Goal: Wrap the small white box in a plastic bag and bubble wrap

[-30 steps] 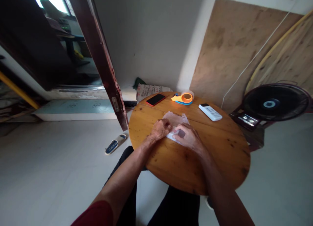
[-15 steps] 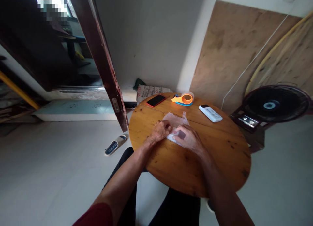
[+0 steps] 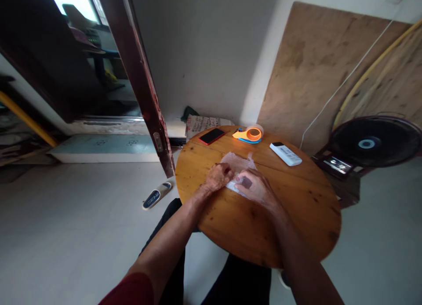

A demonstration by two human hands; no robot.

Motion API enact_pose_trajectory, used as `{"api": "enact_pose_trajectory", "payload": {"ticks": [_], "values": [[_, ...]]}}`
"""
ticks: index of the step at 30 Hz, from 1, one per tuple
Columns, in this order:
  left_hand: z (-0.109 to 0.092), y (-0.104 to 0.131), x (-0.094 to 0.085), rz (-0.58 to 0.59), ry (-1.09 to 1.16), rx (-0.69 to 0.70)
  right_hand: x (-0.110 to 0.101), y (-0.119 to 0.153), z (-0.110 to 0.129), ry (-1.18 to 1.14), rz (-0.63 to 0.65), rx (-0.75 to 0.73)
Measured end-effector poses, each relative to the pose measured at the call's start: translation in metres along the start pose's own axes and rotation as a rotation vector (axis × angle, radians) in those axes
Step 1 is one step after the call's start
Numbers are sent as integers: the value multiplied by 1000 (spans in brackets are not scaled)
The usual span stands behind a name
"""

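A thin, crumpled translucent plastic wrap point(image 3: 235, 161) lies on the round wooden table point(image 3: 290, 195), with a pale part of it showing between my hands. My left hand point(image 3: 219, 176) is curled over the wrap's left side, its fingertips pinching the material. From the right, my right hand point(image 3: 255, 186) bends its thumb and fingers round toward the same spot and grips the wrap. The fingertips of both hands are close together. What lies under the wrap is too small to make out.
Behind the wrap are a red-edged phone point(image 3: 211, 136), an orange tape dispenser point(image 3: 249, 134) and a white device point(image 3: 285, 154). A black fan point(image 3: 372, 142) stands right of the table. A slipper point(image 3: 157, 195) lies on the floor at left.
Both hands stay almost in place on the wrap. The whole view has shifted slightly, and the strip at the wrap's upper right corner looks a little more bent.
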State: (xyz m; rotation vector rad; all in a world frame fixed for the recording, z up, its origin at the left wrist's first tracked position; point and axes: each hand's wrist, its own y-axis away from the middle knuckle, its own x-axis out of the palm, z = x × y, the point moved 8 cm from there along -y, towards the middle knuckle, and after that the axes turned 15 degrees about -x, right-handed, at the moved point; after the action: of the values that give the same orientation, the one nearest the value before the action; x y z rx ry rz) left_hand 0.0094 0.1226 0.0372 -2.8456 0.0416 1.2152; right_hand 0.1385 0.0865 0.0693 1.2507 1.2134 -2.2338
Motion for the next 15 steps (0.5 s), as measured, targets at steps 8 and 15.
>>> {"api": "enact_pose_trajectory", "payload": {"ticks": [8,15], "values": [[0,0,0,-1,22,-6,1,0,0,8,3,-10],[-1,0,-1,0,5,-13,0,0,0,3,-3,-8]]}}
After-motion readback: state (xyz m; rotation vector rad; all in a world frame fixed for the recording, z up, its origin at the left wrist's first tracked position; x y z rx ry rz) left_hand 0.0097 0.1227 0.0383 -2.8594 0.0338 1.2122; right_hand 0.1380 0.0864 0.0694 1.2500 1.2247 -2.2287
